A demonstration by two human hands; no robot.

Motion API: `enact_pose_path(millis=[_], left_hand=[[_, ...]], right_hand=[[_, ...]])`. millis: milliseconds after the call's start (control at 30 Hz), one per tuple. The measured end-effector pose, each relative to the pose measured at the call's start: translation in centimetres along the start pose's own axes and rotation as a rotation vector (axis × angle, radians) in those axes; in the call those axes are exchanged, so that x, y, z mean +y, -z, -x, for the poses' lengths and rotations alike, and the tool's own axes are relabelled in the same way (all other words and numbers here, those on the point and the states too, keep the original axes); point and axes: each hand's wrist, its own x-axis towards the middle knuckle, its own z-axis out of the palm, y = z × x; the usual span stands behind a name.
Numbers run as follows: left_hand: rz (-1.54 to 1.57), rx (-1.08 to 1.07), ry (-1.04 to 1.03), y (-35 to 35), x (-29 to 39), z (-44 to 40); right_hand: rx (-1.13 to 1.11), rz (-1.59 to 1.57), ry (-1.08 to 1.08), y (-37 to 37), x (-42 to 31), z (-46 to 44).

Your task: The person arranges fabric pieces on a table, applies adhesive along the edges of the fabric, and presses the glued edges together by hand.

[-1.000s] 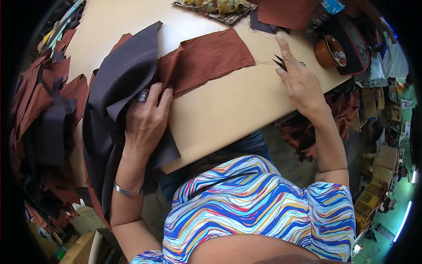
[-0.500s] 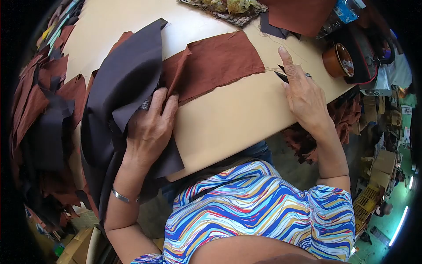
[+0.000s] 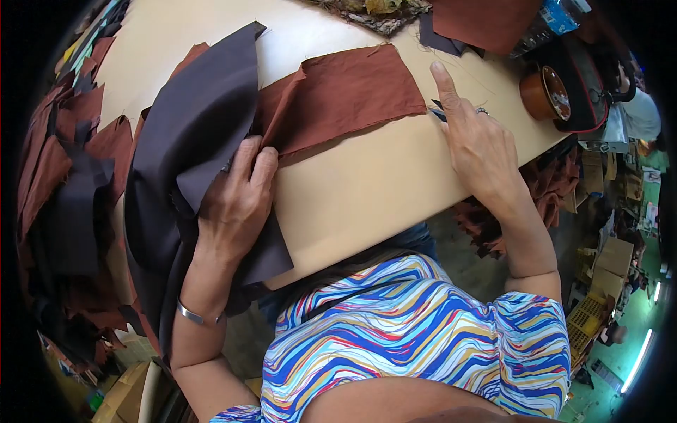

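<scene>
The left hand (image 3: 236, 201) pinches folded rust cloth (image 3: 345, 95), while the right hand (image 3: 485, 148) curls around dark-bladed snips (image 3: 440, 114).

1 head-worn wide-angle camera looks forward and steeply down, close above the table (image 3: 367, 190).

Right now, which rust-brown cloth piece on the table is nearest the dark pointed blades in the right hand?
The rust-brown strip mid-table: its right corner lies beside the blades. The piece by the clear plastic bottle is farther off.
</scene>
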Motion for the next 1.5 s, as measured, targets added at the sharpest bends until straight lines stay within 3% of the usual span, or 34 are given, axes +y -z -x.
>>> enact_pose_path(millis=[367, 567, 767, 967, 1500], left_hand=[[0.05, -0.038, 0.051, 0.3, 0.2, 0.1], [0.214, 0.045, 0.095, 0.4, 0.5, -0.6], [0.199, 0.031, 0.12, 0.0, 0.2, -0.5], [0.188, 0.001, 0.143, 0.2, 0.3, -0.5], [0.238, 0.027, 0.148, -0.1, 0.0, -0.6]], right_hand=[[-0.026, 0.088, 0.007, -0.1, 1.0, -0.7], [0.035, 0.175, -0.287, -2.9, 8.1, 1.1], [0.075, -0.119, -0.137, -1.1, 4.6, 0.8], [-0.057, -0.039, 0.045, -0.2, 1.0, -0.1], [-0.052, -0.115, 0.063, -1.4, 1.2, -1.6]])
